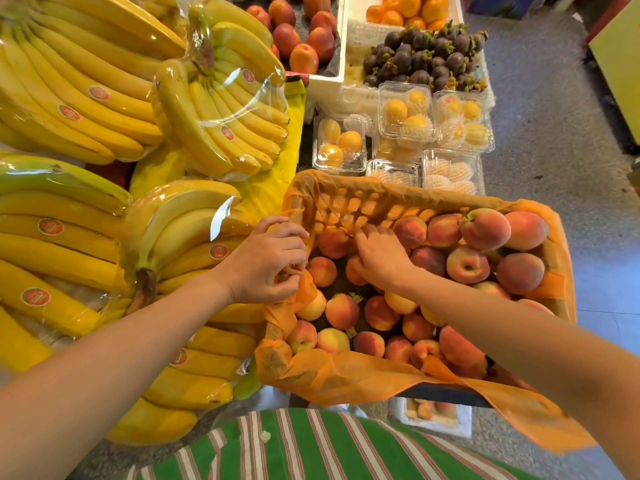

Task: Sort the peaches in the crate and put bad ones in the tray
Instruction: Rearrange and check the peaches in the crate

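An orange-lined crate (349,202) in front of me holds several red-orange peaches (485,229), piled high on its right side and low on its left. My left hand (266,263) grips the crate's left rim and pinches the orange liner there. Inside the crate's far left corner, my right hand (379,254) lies palm down on the peaches, fingers curled around one; whether it truly holds it is unclear. A white tray (464,427) with a few peaches sits on the floor below the crate's near edge.
Bagged banana bunches (214,109) fill the left side, right against the crate. Clear boxes of yellow fruit (341,143) stand just behind it, with mangosteens (426,58), nectarines and oranges farther back. Grey floor runs along the right.
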Tool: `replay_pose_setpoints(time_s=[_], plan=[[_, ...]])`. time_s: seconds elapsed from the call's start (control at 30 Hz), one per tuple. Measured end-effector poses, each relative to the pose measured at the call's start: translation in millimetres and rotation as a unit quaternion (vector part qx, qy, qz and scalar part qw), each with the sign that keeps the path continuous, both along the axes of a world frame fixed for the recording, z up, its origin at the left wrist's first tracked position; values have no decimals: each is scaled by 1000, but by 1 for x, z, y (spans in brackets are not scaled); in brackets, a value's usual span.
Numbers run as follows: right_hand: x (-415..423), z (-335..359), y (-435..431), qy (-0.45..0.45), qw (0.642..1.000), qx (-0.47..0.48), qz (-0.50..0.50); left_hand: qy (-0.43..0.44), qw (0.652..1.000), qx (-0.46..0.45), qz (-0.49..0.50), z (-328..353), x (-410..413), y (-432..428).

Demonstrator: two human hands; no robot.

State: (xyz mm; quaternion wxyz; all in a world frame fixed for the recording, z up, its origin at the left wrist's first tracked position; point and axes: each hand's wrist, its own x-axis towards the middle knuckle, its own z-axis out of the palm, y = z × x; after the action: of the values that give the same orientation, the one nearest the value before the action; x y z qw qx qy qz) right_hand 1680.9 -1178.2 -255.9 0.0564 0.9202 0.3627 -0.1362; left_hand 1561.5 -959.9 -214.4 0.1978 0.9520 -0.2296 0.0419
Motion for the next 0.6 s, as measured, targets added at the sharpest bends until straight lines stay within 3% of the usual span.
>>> replay_pose_setpoints(time_s=[0.1,0.23,0.43,0.6], plan=[[-12,-9,7,32,998,-51,-29,-2,1000,-1,-3,-1,0,1],[-11,-6,4,63,996,6,-62,-3,1000,-4,-6,-1,0,1],[-13,22,-21,67,983,173,-8,1,1000,-25,-4,0,10,1],[-7,70,-58,-51,943,321,-76,-24,999,25,-4,12,41,-18]])
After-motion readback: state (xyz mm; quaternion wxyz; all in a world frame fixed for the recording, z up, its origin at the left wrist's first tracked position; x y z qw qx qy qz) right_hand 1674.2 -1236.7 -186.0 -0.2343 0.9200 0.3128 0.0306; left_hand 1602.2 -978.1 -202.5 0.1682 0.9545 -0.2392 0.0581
